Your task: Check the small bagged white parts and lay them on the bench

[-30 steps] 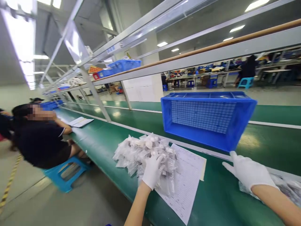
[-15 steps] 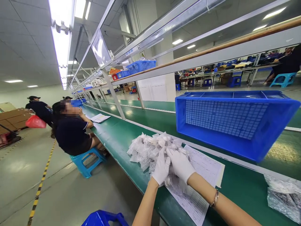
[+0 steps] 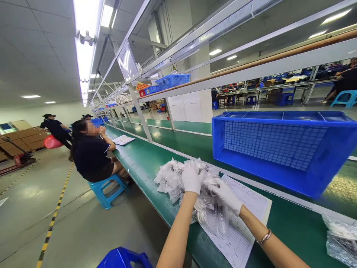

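Observation:
A heap of small clear plastic bags [image 3: 173, 176] with white parts lies on the green bench [image 3: 139, 160], partly on a printed paper sheet [image 3: 245, 219]. Both my hands wear white gloves. My left hand [image 3: 192, 178] rests on top of the heap with its fingers curled into the bags. My right hand [image 3: 225, 193] grips a bunch of bags [image 3: 208, 210] at the heap's near side, lifted a little off the paper.
A blue slotted crate [image 3: 279, 149] stands behind the paper. More bagged parts [image 3: 341, 238] lie at the far right. A seated person [image 3: 90, 152] on a blue stool works further left; another person [image 3: 54, 128] stands beyond. A blue stool [image 3: 122, 258] is below me.
My right hand came over from the right-hand pile to the heap and took hold of bags. My left hand shifted up onto the heap. The view swung left and up.

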A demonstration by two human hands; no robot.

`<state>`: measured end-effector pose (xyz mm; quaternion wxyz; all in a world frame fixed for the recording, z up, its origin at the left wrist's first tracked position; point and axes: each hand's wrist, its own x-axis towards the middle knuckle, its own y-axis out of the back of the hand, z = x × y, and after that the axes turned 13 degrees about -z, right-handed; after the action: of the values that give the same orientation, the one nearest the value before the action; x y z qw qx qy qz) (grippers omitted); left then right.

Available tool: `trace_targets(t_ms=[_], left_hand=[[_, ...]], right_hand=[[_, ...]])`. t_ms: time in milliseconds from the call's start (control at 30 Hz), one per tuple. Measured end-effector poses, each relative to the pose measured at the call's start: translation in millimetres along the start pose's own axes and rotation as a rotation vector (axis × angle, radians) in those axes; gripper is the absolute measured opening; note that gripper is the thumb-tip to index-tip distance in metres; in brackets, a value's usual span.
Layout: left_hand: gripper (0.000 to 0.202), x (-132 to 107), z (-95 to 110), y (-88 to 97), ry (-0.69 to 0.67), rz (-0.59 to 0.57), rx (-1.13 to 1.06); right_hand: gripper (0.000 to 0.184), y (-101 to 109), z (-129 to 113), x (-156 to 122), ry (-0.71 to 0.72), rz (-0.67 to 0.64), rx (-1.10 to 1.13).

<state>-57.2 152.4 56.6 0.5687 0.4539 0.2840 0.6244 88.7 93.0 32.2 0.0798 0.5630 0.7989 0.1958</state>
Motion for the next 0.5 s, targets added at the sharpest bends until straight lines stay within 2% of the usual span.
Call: trace_targets(t_ms=[133,233,333,500], left_hand=[[0.052,29.9,16.8,5.4,0.018,-0.141,0.177],[0.041,41.3,22.8,8.0,0.048,-0.219,0.245],[0.036,38.9,26.0,10.8,0.03,-0.239,0.269],[0.027,29.4,25.6,6.6,-0.081,-0.206,0.255]], right_hand=[[0.04,8.5,-14.5,-16.5,0.038,-0.005,0.16],[0.045,14.2,-19.3,-35.2,0.032,-0.006,0.233],[0.034,15.9,-14.5,-57.7,-0.017,-0.001,0.276],[0.017,18.3,-3.2,-100.0,-0.147,0.008,0.378]])
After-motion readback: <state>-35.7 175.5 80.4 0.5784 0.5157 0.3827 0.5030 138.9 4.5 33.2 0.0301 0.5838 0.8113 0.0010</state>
